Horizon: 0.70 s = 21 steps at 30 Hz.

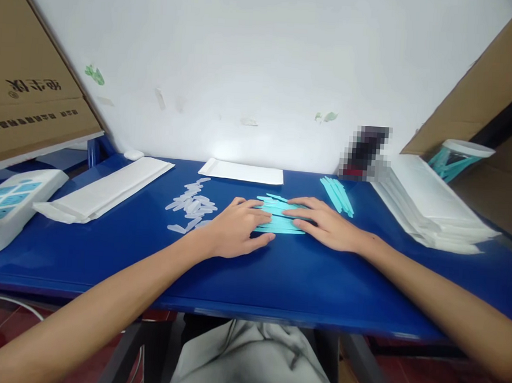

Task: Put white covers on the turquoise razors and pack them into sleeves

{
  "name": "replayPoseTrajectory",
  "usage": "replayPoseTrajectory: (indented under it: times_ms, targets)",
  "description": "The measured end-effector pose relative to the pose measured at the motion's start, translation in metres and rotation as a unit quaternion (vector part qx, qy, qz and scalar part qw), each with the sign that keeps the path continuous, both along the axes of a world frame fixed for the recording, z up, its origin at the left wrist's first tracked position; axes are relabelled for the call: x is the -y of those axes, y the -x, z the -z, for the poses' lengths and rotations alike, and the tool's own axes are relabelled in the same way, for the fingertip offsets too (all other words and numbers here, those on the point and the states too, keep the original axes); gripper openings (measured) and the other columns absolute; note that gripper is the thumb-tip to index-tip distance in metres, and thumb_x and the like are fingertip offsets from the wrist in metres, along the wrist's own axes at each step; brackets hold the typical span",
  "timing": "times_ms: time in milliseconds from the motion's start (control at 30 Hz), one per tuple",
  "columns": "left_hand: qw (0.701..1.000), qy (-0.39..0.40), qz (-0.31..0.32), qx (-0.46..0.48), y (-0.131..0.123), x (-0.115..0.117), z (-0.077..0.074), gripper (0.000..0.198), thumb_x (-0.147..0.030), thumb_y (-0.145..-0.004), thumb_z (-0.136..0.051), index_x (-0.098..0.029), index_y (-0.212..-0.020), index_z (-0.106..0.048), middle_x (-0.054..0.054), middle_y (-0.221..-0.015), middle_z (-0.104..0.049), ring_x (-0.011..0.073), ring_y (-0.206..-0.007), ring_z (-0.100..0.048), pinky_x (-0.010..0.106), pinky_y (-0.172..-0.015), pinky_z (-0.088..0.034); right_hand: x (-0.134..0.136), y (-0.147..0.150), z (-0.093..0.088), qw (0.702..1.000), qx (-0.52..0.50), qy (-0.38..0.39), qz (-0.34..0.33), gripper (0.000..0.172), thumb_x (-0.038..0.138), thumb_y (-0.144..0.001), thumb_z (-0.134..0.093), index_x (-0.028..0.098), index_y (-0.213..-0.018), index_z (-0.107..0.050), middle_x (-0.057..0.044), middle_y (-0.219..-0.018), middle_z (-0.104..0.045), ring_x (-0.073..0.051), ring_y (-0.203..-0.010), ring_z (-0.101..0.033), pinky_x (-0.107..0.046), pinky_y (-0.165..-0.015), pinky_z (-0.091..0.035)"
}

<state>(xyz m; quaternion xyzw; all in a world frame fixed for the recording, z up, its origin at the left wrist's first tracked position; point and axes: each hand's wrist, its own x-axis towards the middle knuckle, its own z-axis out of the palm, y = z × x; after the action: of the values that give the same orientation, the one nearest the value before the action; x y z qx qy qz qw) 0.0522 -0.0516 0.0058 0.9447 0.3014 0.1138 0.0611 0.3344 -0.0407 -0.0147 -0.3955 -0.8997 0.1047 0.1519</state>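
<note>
Several flat turquoise sticks lie side by side on the blue table, running left to right between my hands. My left hand rests over their left ends with its fingers stretched out. From the other side, my right hand lays its spread fingers on the right ends. Part of the sticks is hidden under the fingers. Just left of my left hand is a loose heap of small translucent whitish pieces. A second bunch of turquoise sticks lies beyond my right hand.
A white packet lies by the wall, long white packets at left, and a stack of white packets at right. A clear cup holds turquoise sticks. A white device with blue panels and a cardboard box stand left.
</note>
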Motion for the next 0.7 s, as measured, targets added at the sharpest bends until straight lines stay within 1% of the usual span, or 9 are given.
replayPoseTrajectory:
  times_ms: [133, 300, 400, 467, 600, 700]
  targets:
    - [1.0, 0.007, 0.005, 0.003, 0.0011, -0.0017, -0.0006, 0.044, -0.048, -0.104, -0.042, -0.019, -0.118, -0.071, 0.009, -0.127, -0.072, 0.0333, -0.141, -0.046, 0.049, -0.111, -0.031, 0.0007, 0.0005, 0.0001, 1.0, 0.002, 0.003, -0.008, 0.047, 0.052, -0.104, -0.038, 0.032, -0.139, -0.064, -0.01, -0.153, -0.051, -0.034, -0.139, -0.046, -0.059, -0.111, -0.036]
    - [1.0, 0.001, 0.015, 0.013, 0.0021, -0.0035, 0.0007, 0.043, -0.048, -0.104, -0.042, -0.02, -0.113, -0.073, 0.009, -0.124, -0.073, 0.0331, -0.14, -0.047, 0.05, -0.112, -0.032, 0.0015, 0.0021, -0.0001, 1.0, 0.017, 0.005, -0.008, 0.048, 0.054, -0.104, -0.038, 0.035, -0.143, -0.06, -0.01, -0.157, -0.047, -0.036, -0.143, -0.041, -0.063, -0.113, -0.032]
    - [1.0, -0.002, 0.016, 0.018, 0.0017, -0.004, 0.003, 0.044, -0.048, -0.104, -0.043, -0.019, -0.12, -0.072, 0.009, -0.128, -0.071, 0.0328, -0.141, -0.047, 0.05, -0.113, -0.032, 0.0021, 0.0025, -0.0011, 1.0, 0.023, 0.007, -0.013, 0.049, 0.055, -0.104, -0.038, 0.037, -0.146, -0.056, -0.011, -0.159, -0.044, -0.038, -0.145, -0.039, -0.065, -0.112, -0.032]
    - [1.0, -0.001, 0.018, 0.019, 0.0012, -0.0036, 0.0045, 0.045, -0.048, -0.103, -0.044, -0.019, -0.126, -0.069, 0.009, -0.132, -0.069, 0.033, -0.143, -0.045, 0.051, -0.114, -0.032, 0.0024, 0.0024, -0.0016, 1.0, 0.02, 0.008, -0.012, 0.051, 0.055, -0.104, -0.038, 0.036, -0.147, -0.055, -0.011, -0.159, -0.045, -0.038, -0.145, -0.04, -0.065, -0.112, -0.033]
    - [1.0, -0.005, 0.026, 0.017, 0.0013, -0.0024, 0.0045, 0.045, -0.046, -0.103, -0.045, -0.018, -0.131, -0.066, 0.009, -0.137, -0.066, 0.0333, -0.145, -0.043, 0.051, -0.115, -0.032, 0.0025, 0.0021, -0.0013, 1.0, 0.013, 0.004, -0.008, 0.05, 0.054, -0.104, -0.037, 0.034, -0.145, -0.058, -0.012, -0.157, -0.047, -0.036, -0.144, -0.041, -0.063, -0.112, -0.033]
    - [0.998, -0.037, 0.009, 0.04, 0.0047, -0.0061, 0.0011, 0.046, -0.045, -0.102, -0.045, -0.017, -0.133, -0.065, 0.01, -0.14, -0.064, 0.0332, -0.143, -0.044, 0.052, -0.114, -0.034, 0.0029, 0.0028, -0.0006, 1.0, 0.016, 0.0, -0.018, 0.049, 0.054, -0.104, -0.039, 0.035, -0.144, -0.059, -0.011, -0.159, -0.044, -0.036, -0.144, -0.04, -0.063, -0.113, -0.032]
